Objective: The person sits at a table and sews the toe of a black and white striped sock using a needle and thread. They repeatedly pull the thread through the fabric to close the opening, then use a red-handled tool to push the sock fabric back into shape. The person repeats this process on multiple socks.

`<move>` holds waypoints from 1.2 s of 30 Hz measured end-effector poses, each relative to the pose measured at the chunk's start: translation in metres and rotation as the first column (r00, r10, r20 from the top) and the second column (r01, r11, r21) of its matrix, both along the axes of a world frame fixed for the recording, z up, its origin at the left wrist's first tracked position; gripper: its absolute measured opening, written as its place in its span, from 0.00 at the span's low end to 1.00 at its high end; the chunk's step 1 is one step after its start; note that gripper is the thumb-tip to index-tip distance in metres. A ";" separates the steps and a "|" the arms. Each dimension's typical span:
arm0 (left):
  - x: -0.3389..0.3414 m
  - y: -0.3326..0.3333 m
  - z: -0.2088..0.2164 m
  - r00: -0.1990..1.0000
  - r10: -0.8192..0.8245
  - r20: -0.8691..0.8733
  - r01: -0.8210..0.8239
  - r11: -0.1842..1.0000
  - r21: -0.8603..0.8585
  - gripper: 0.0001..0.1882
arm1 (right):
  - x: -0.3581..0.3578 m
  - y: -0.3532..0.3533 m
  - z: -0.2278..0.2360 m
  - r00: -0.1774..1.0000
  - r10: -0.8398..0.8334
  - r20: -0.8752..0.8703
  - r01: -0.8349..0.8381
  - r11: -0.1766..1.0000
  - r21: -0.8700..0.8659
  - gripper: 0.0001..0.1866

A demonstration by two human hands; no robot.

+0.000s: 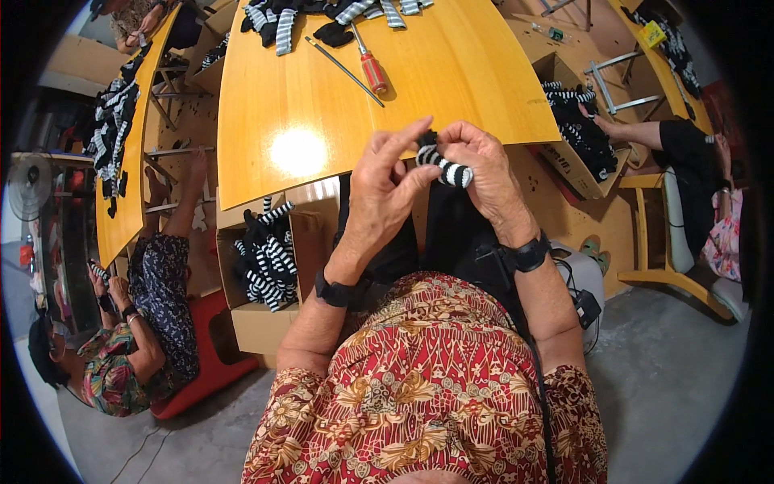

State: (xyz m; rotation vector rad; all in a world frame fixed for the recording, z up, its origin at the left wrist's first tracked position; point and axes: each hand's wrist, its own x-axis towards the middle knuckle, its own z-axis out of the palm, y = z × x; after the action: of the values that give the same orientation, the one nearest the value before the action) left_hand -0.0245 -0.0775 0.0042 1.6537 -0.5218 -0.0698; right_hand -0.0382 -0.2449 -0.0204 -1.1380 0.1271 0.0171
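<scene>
A small knitted tube with black and white stripes and a black end is held up in front of my lap, near the table's front edge. My right hand grips it from the right, fingers curled around its upper side. My left hand meets it from the left; its thumb presses the striped side and its index finger stretches past the black end. The fingers partly cover the piece. On the table beyond lie a screwdriver with a red handle and a thin dark rod.
More striped knitted pieces are heaped at the yellow table's far edge. Cardboard boxes of them stand at left and right. One person sits at left, another at right; a third is at the far left table.
</scene>
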 end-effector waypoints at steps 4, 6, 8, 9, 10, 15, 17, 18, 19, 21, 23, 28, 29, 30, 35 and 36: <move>0.000 0.000 0.006 0.944 -0.001 0.329 -0.042 0.992 0.122 0.23 | 0.001 0.003 0.009 0.993 0.015 -0.119 -0.032 0.990 -0.136 0.04; 0.003 -0.001 -0.005 0.935 -0.069 0.347 0.022 0.990 0.139 0.21 | -0.003 0.011 0.014 0.996 0.022 -0.088 -0.032 0.994 -0.107 0.05; 0.005 0.001 -0.010 0.996 -0.013 0.091 0.020 0.997 -0.070 0.15 | -0.005 0.014 0.015 0.995 0.025 -0.093 -0.034 0.995 -0.098 0.05; 0.006 0.004 -0.011 0.996 -0.005 -0.085 -0.013 0.977 -0.212 0.14 | -0.005 0.016 0.015 0.995 0.033 -0.095 -0.042 0.995 -0.090 0.06; 0.007 0.007 -0.010 0.966 -0.022 -0.256 -0.069 0.937 -0.344 0.13 | -0.006 0.017 0.016 0.994 0.057 -0.095 -0.072 0.985 -0.160 0.06; 0.013 0.014 -0.009 0.928 -0.005 -0.372 -0.193 0.848 -0.494 0.12 | -0.007 0.026 0.029 0.964 0.078 0.253 0.094 0.791 -0.604 0.08; 0.012 0.013 -0.010 0.927 -0.020 -0.375 -0.196 0.826 -0.529 0.14 | -0.008 0.033 0.034 0.948 0.130 0.292 0.098 0.752 -0.652 0.09; 0.012 0.014 -0.010 0.919 -0.044 -0.392 -0.197 0.810 -0.553 0.14 | -0.009 0.036 0.035 0.963 0.166 0.211 -0.002 0.791 -0.612 0.09; 0.013 0.014 -0.012 0.910 -0.068 -0.409 -0.199 0.793 -0.576 0.15 | -0.009 0.039 0.035 0.969 0.208 0.131 -0.100 0.821 -0.561 0.09; 0.013 0.014 -0.010 0.866 -0.152 -0.476 -0.214 0.749 -0.628 0.17 | -0.004 0.045 0.031 0.981 0.166 0.104 -0.097 0.873 -0.478 0.09; 0.011 0.014 -0.004 0.781 -0.273 -0.562 -0.247 0.691 -0.679 0.19 | 0.003 0.047 0.022 0.982 0.157 0.103 -0.092 0.881 -0.463 0.09; 0.035 0.046 -0.024 0.822 -0.119 -0.557 -0.372 0.627 -0.685 0.12 | 0.050 0.047 0.026 0.886 0.213 0.413 0.310 0.391 -0.867 0.09; 0.038 0.049 -0.029 0.808 -0.154 -0.569 -0.386 0.591 -0.708 0.12 | 0.062 0.052 0.022 0.858 0.207 0.470 0.373 0.378 -0.847 0.08; 0.041 0.051 -0.032 0.791 -0.193 -0.580 -0.401 0.553 -0.730 0.11 | 0.078 0.057 0.016 0.828 0.200 0.523 0.434 0.362 -0.825 0.08; 0.047 0.061 -0.052 0.697 -0.432 -0.573 -0.410 0.415 -0.812 0.08 | 0.109 0.096 -0.003 0.821 0.358 0.445 0.520 -0.145 -0.842 0.11; 0.047 0.064 -0.053 0.695 -0.445 -0.565 -0.399 0.415 -0.818 0.08 | 0.114 0.101 -0.005 0.837 0.347 0.423 0.509 -0.213 -0.834 0.11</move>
State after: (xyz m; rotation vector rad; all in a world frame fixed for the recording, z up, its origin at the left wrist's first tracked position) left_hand 0.0224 -0.0135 -0.0492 0.3575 0.1088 -0.3895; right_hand 0.0755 -0.1443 -0.0251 -2.8614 -0.4595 -0.7548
